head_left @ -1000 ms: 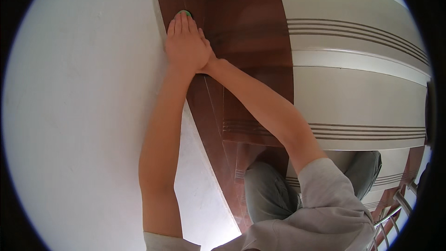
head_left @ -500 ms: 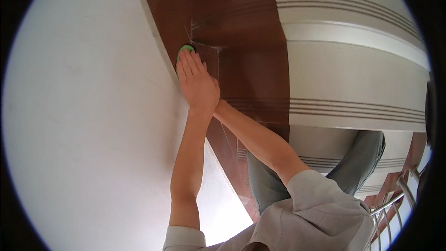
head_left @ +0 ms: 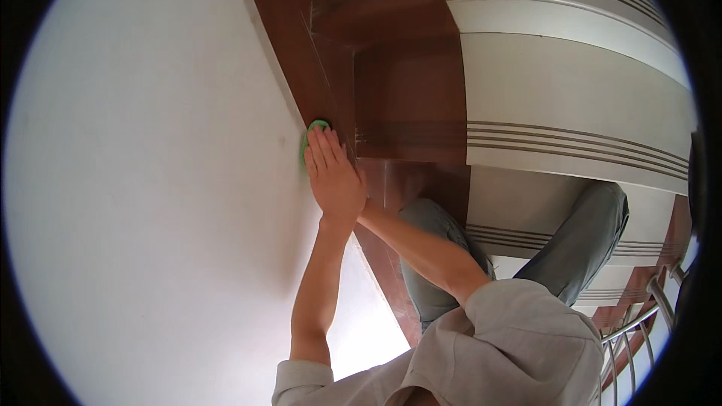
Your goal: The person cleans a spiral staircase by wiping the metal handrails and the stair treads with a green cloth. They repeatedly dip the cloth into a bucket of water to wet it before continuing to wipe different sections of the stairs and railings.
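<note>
My left hand (head_left: 335, 177) lies over a green pad (head_left: 320, 124) with a dark edge. Its fingers are straight and close together, pressing the pad against the reddish-brown skirting (head_left: 286, 41), right where it meets the white wall. From the right, my other forearm crosses behind the left wrist. My right hand (head_left: 362, 180) is mostly covered by the left one, with only a sliver showing at its side. Its fingers are hidden, so whether it also touches the pad cannot be seen.
A white wall (head_left: 150, 180) fills the left side. Stair steps (head_left: 571, 83) with pale treads, dark grooved lines and brown ends rise on the right. My bent legs (head_left: 579, 233) in grey trousers rest among the steps. A metal railing (head_left: 635, 331) stands at lower right.
Both hands and the green pad have slid toward me along the skirting, away from the step corner they were beside. The view has shifted a little, too.
</note>
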`<state>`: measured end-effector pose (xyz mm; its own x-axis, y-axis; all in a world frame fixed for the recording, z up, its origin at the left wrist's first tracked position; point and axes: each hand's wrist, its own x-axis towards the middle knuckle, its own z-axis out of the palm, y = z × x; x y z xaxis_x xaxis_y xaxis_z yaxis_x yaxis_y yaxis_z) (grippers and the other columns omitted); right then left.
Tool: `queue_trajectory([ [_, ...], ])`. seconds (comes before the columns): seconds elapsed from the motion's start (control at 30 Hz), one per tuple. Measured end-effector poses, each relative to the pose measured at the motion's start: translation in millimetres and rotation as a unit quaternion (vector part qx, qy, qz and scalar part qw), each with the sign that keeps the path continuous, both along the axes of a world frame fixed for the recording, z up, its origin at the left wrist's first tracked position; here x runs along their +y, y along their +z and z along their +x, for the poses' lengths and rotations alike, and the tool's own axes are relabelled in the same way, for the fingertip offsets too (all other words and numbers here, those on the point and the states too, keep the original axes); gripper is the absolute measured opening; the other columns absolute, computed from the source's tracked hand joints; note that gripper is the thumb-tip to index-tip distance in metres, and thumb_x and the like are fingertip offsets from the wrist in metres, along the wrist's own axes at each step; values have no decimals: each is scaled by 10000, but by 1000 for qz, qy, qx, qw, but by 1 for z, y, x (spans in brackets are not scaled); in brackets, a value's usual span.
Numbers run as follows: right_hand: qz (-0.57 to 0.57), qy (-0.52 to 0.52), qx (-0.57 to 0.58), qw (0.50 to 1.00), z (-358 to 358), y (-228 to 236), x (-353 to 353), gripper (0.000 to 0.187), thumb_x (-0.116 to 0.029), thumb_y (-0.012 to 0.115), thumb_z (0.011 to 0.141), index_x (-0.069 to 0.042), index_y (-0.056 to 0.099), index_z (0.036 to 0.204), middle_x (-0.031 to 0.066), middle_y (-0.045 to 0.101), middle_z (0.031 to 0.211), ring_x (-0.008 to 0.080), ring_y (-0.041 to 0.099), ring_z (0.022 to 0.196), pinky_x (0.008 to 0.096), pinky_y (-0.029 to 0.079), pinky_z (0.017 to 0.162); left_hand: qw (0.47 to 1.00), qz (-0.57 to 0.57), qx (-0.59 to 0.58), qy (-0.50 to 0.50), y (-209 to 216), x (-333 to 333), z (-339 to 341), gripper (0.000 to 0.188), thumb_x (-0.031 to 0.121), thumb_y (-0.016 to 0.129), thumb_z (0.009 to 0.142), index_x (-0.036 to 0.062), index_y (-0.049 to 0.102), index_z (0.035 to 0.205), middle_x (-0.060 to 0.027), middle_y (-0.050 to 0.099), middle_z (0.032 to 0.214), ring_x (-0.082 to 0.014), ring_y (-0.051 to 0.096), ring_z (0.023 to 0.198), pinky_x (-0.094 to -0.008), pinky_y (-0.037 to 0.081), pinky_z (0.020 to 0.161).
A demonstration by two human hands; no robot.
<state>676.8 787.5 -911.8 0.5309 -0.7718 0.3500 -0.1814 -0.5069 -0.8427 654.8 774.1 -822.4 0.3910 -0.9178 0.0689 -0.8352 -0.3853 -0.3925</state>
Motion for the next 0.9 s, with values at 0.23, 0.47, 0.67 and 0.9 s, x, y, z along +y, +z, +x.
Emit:
queue_trajectory([
  [0.23,-116,-102,88,984,20,-8,-34,616,-250,386,1072,-55,223,1633,100,227,1703,292,258,1552,388,270,1245,1000,-12,-7,-20,-5,-31,25,815,231,657,837,-137,373,1507,-281,329,1617,-400,270,1533,-480,183,1273],
  [0.47,-119,-95,1,988,58,-11,-123,608,-252,424,1051,-40,279,1602,137,288,1665,323,317,1507,407,303,1222,996,32,-64,-44,-4,-109,74,765,288,630,869,-131,430,1477,-273,384,1594,-374,311,1522,-458,196,1270],
  [0.67,-172,-139,54,974,86,-25,-196,581,-241,462,1030,-31,351,1560,160,356,1618,349,374,1454,421,339,1193,989,87,-106,-50,-25,-175,74,778,356,615,892,-111,443,1490,-276,362,1615,-361,283,1544,-437,181,1271],
  [0.9,-49,-15,42,998,64,-37,-177,619,-319,540,985,-66,403,1532,144,384,1601,360,412,1408,529,328,1173,993,94,-38,-63,-48,-164,90,637,326,575,932,-97,532,1407,-251,549,1448,-377,424,1433,-463,266,1233],
])
